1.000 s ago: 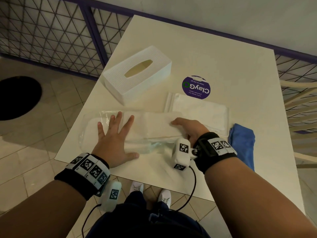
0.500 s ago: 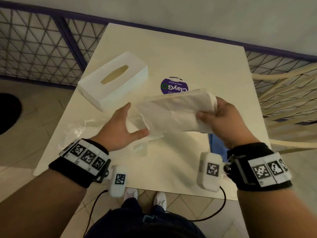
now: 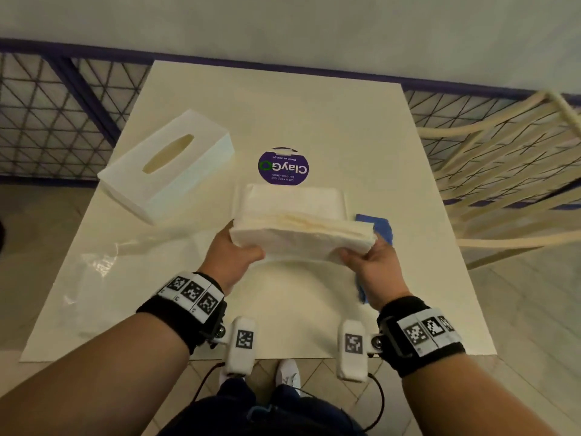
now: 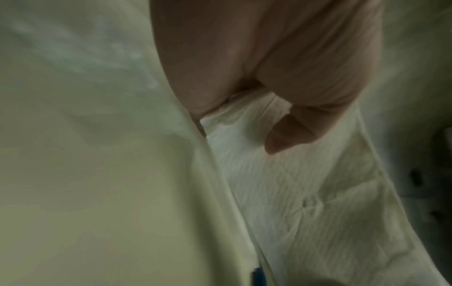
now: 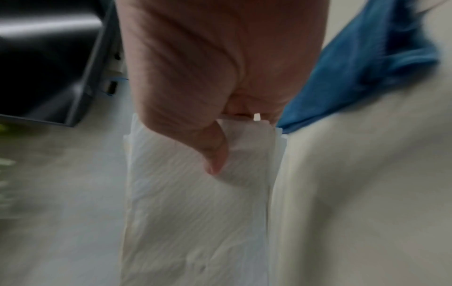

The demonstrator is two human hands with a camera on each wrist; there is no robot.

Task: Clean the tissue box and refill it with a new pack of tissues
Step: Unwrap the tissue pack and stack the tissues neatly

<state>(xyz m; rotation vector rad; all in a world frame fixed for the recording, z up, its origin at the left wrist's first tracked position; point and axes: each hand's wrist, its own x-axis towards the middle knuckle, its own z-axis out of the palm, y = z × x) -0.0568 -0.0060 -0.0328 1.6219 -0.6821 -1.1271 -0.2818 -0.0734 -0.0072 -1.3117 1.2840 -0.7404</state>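
Observation:
A white stack of tissues point(image 3: 295, 221) hangs above the table's middle, held at both ends. My left hand point(image 3: 234, 256) grips its left end, thumb on the near face point(image 4: 281, 139). My right hand point(image 3: 367, 259) grips the right end, thumb pressed on the tissues point(image 5: 215, 154). The white tissue box point(image 3: 166, 162), oval slot up, sits at the table's back left, apart from both hands. The emptied clear plastic wrapper point(image 3: 103, 278) lies flat on the left of the table.
A blue cloth point(image 3: 377, 228) lies on the table under my right hand. A round purple sticker point(image 3: 283, 166) marks the white table point(image 3: 314, 114) behind the tissues. A cream chair point(image 3: 509, 171) stands at the right. A mesh fence runs behind.
The tissue stack came out of the wrapper and off the table; my right hand lifted it, then my left hand left the wrapper and took the stack's other end.

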